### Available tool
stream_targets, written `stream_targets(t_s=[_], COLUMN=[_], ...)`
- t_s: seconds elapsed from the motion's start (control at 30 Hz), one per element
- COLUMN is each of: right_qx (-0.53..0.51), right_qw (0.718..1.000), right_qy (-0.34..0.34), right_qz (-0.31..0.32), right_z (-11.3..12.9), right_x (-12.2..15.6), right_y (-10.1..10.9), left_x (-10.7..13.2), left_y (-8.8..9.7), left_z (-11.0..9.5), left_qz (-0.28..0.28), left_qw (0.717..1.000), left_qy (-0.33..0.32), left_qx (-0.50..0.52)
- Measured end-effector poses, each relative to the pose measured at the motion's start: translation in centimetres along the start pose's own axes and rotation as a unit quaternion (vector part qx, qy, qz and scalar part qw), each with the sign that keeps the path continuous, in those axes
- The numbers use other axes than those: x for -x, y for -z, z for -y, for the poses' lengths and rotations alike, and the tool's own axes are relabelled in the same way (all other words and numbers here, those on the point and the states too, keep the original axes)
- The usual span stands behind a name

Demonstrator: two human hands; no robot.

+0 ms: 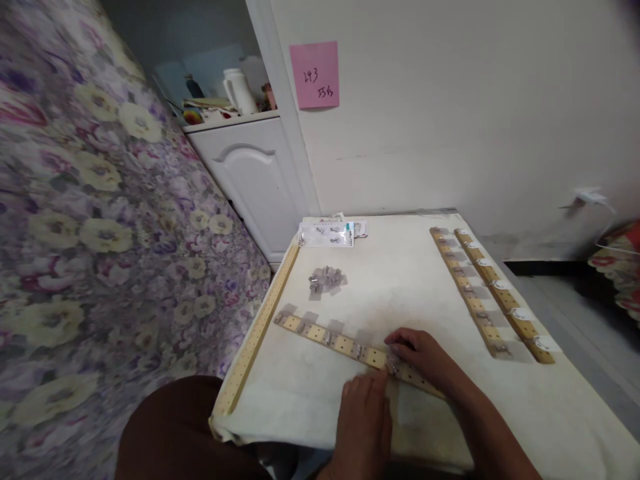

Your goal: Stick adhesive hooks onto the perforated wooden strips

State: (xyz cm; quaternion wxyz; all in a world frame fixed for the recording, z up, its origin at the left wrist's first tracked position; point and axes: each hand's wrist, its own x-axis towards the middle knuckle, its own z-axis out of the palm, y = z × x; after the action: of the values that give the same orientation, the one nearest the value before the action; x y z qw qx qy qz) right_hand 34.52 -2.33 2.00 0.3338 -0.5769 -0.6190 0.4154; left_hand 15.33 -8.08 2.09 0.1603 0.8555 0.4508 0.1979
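a floral curtain [115, 207] hangs left of a white cabinet door [255, 190], a white jug [241, 92] stands on the shelf [233, 121] above it, a pink handwritten note [315, 75] sticks to the pale wall [450, 113], and red patterned cloth [620, 261] shows at far right.

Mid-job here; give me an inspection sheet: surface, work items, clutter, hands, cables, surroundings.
Surface: table under a pale cover.
Work items: front strip bearing clear pieces; loose clear pieces beyond it; two fitted strips at right; plain perforated strip along left edge.
Clutter: packaging at far edge.
Hands: left hand and right hand at the front strip; grip unclear.
Cables: white cable by the wall, off the table.
Surroundings: floral fabric left; cabinet; pink note on wall.
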Motion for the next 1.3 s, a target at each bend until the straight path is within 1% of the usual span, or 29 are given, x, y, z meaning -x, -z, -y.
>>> stream_targets(t_s=[0.13, 0.43, 0.7, 1.0, 1.17, 1.3], right_qx=[-0.003, -0.011, -0.014, -0.002, 0.017, 0.04], right_qw=[1.0, 1.0, 1.0, 1.0, 1.0, 0.999], right_qy=[-0.006, -0.001, 0.0, 0.007, 0.01, 0.008], right_qz=[0.002, 0.005, 0.005, 0.006, -0.003, -0.004], right_z=[-0.04, -0.22, -0.29, 0.19, 0.47, 0.34], right_x=[0.0, 0.02, -0.02, 0.09, 0.24, 0.31], right_y=[0.0, 0.13, 0.1, 0.22, 0.21, 0.01], left_x=[-0.2, -0.37, -0.41, -0.45, -0.59, -0.58], left_y=[0.15, 0.2, 0.09, -0.07, 0.09, 0.03], left_z=[-0.34, -0.4, -0.41, -0.33, -0.41, -0.31], left_qz=[0.019, 0.041, 0.032, 0.036, 0.047, 0.042], left_qw=[0.999, 0.998, 0.999, 0.998, 0.997, 0.997], left_qy=[0.018, 0.029, 0.024, 0.006, 0.007, 0.004], left_qx=[-0.02, -0.022, -0.031, -0.052, -0.062, -0.066])
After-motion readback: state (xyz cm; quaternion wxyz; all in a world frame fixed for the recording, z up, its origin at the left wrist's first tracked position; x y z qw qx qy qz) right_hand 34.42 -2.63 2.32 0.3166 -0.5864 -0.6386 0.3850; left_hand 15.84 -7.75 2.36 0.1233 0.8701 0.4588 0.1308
